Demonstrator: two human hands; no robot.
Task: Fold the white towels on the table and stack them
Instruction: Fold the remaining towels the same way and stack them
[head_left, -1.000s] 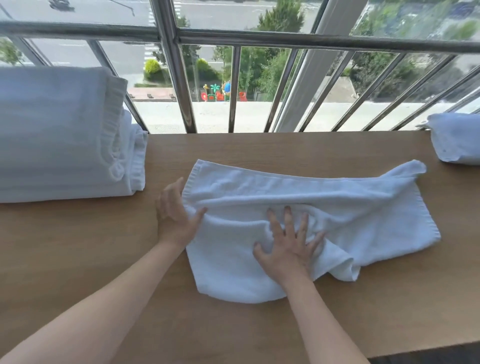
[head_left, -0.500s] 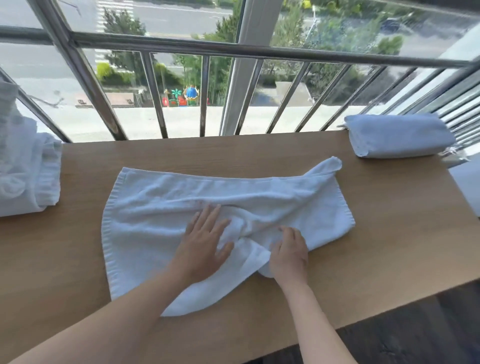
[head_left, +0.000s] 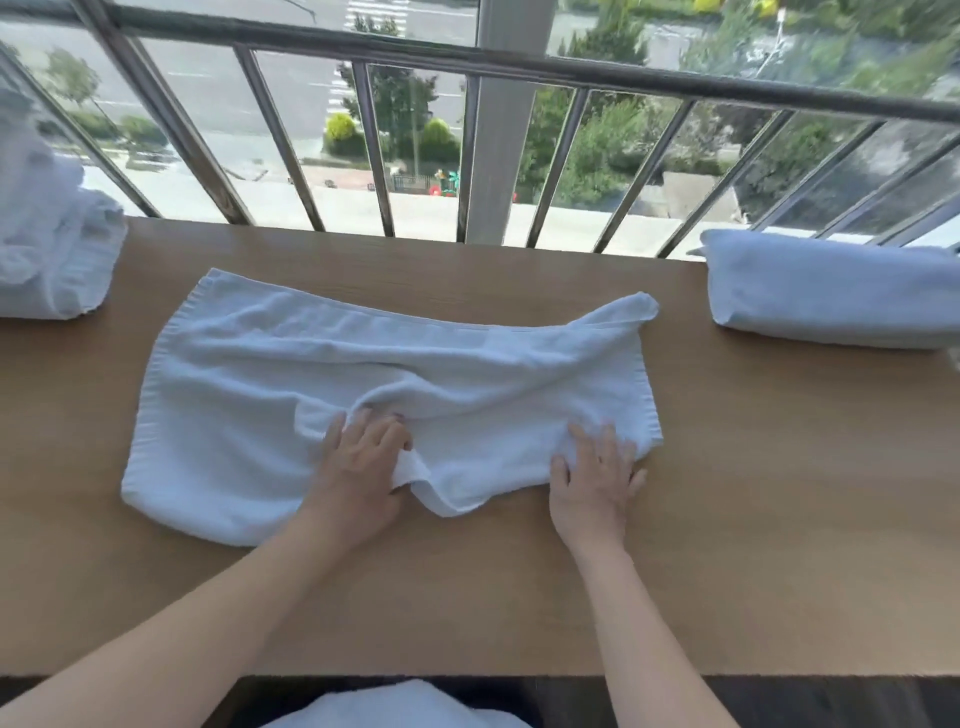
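A white towel (head_left: 291, 395) lies spread and rumpled across the middle of the wooden table (head_left: 779, 519), with its long side running left to right. My left hand (head_left: 358, 467) is at the towel's near edge in the middle; its fingers curl into a raised fold and the fingertips are hidden under the cloth. My right hand (head_left: 592, 473) lies flat with spread fingers on the towel's near right corner, half on the cloth and half on the table.
A pile of white towels (head_left: 52, 260) sits at the table's far left. One folded white towel (head_left: 831, 291) lies at the far right. A metal railing (head_left: 519, 67) with glass runs along the back edge. A white cloth (head_left: 389, 706) shows below the front edge.
My right hand slid right along the towel's near edge and opened flat on the corner. My left hand went from lying flat to curling into a fold. The near edge lies straighter.
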